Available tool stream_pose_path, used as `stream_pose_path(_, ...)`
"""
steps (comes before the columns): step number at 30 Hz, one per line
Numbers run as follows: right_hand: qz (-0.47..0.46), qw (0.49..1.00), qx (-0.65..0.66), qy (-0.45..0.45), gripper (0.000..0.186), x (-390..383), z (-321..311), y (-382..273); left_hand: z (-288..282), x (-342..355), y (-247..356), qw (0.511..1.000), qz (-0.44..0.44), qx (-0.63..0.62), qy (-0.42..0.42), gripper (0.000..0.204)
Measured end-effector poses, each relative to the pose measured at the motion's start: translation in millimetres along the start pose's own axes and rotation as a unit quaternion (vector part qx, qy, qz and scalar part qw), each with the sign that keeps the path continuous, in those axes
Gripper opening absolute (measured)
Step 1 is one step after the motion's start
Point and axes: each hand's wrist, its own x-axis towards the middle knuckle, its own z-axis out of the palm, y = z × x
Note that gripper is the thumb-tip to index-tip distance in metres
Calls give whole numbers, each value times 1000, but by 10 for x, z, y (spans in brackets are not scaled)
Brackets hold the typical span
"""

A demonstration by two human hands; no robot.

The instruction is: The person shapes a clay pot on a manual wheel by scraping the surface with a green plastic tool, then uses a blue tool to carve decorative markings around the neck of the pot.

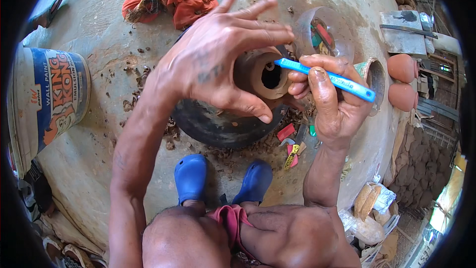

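A brown clay pot (245, 77) with a round dark mouth sits on a black turning wheel (218, 131) in front of my feet. My left hand (218, 59) is open over its left side, fingers spread and thumb reaching below the mouth. Its palm hides part of the pot, so I cannot tell if it touches the clay. My right hand (333, 94) is closed on a slim blue plastic stick (351, 87), like a toothbrush handle, pinched between thumb and fingers. The stick's narrow end points left, at the right edge of the pot's mouth.
Clay crumbs and small coloured tools (292, 155) lie right of the wheel. Beyond stands a clear tub (302, 22) with coloured pieces; a red cloth (191, 1) lies at the far left. A paint bucket (74, 94) stands left, two terracotta pots (402, 68) right.
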Motion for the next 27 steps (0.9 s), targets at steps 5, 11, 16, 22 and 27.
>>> stream_pose_path(5, -15, 998, -49, 42, 14, -137, 48, -17, 424, -345, 471, 970, -137, 114, 164, 113)
stream_pose_path(11, -16, 997, -35, 69, 14, -160, 116, -20, 944, -373, 614, 942, -201, 52, 262, 98)
stream_pose_path(16, -22, 997, -28, 75, 14, -155, 124, 8, 926, -346, 558, 944, -188, 0, 272, 87)
stream_pose_path(22, -21, 998, -24, 58, 14, -137, 67, 19, 895, -300, 492, 948, -157, -6, 275, 85)
stream_pose_path(27, -20, 998, -22, 47, 14, -132, 54, 28, 803, -312, 426, 958, -142, -31, 246, 87)
